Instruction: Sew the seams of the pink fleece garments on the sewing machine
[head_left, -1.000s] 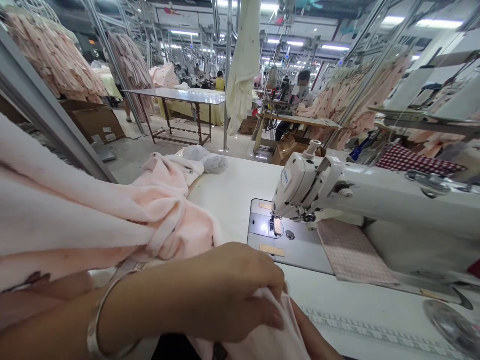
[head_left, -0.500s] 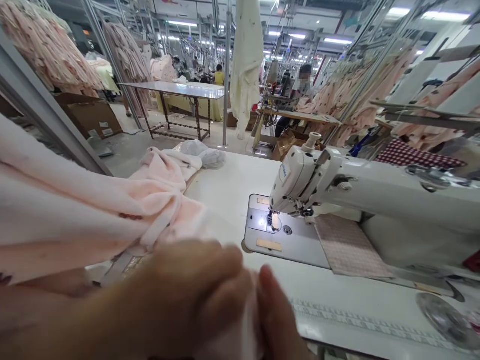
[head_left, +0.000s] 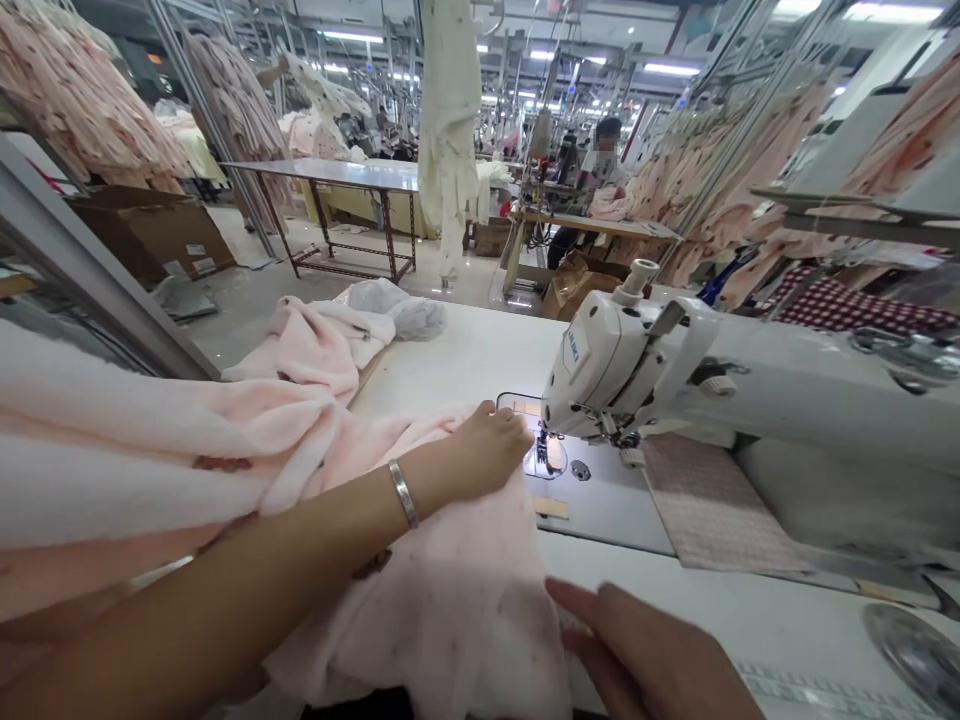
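My left hand (head_left: 491, 450), with a silver bracelet on its wrist, is closed on the edge of a pale pink fleece garment piece (head_left: 465, 580). It holds that edge just left of the presser foot (head_left: 544, 450) of a white sewing machine (head_left: 600, 360). The fleece drapes from there over the table's front edge, below my left forearm. Lower right, my right hand (head_left: 645, 640) has its fingers stretched out and apart, with the fingertips at the fleece's right edge. More of the pink fleece (head_left: 315, 350) lies heaped to the left.
A pinkish patterned cloth (head_left: 712, 510) lies under the machine arm. Right front, a metal disc (head_left: 915, 640) sits near a printed ruler strip (head_left: 802, 690). A clear plastic bag (head_left: 397, 310) rests at the table's back. Beyond are hanging garments, another table (head_left: 345, 175) and a seated person (head_left: 600, 170).
My hands were together in front, close to the camera. My left hand has moved forward to the presser foot with the fleece edge, while my right hand has moved apart to the lower right.
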